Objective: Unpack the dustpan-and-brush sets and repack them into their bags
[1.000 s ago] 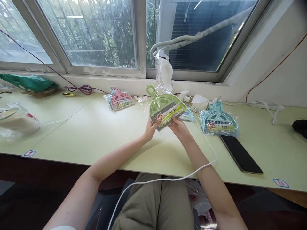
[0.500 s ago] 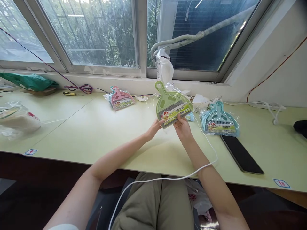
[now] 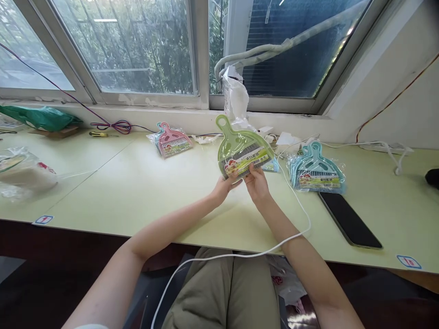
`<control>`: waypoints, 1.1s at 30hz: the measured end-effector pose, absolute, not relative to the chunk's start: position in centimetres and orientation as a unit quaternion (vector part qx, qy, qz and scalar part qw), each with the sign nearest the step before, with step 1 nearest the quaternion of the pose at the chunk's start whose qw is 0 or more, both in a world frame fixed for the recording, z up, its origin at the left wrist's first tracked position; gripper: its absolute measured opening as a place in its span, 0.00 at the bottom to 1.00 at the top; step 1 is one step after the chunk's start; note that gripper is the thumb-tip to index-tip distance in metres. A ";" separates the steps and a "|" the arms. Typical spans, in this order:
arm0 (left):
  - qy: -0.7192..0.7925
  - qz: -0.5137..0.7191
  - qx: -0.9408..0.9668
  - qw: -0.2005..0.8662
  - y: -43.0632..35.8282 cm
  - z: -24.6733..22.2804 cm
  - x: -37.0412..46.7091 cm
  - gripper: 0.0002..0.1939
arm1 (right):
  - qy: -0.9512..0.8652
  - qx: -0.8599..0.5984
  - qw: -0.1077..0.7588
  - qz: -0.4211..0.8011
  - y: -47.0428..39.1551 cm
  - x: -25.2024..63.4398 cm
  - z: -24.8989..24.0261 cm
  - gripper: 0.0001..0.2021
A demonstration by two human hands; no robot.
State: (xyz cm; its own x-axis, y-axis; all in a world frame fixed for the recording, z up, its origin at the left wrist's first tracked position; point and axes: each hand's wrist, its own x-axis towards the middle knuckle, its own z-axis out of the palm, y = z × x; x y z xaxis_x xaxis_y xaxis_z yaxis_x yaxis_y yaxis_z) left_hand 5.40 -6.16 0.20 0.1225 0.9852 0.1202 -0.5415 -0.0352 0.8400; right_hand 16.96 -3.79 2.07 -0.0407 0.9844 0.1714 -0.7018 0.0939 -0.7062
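2 hands hold 1 green dustpan set (image 3: 242, 153) above the middle of the bench (image 3: 144, 187), clear of its surface. The left hand (image 3: 224, 186) pinches the lower left corner of the set; the right hand (image 3: 255, 182) pinches the lower edge at the printed label, fingers curled and pressed against it.

Changes over the last 1 s:
1. The set has swung from far left to far right and now sits back near the centre, so the person is turning it between the hands.
2. The clear wrapper that billowed at the far side of the set 1 s ago is no longer visible there; whether it lies flat against the set cannot be told.
3. The left hand has moved closer to the right hand along the lower edge.

The handle points to the far side, toward the window (image 3: 130, 45). The work appears to be handling of the wrapped set, still in progress.

Also on the bench: a pink set (image 3: 171, 140) far left, a stack of blue sets (image 3: 315, 169) to the right, a phone (image 3: 350, 219) near right, and a white cable (image 3: 295, 201) beside the right forearm.
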 end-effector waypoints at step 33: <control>0.332 0.603 0.484 0.541 -6.0 0.6 4.9 0.32 | -0.319 -0.223 0.719 0.576 -3.2 18.4 2.7 0.10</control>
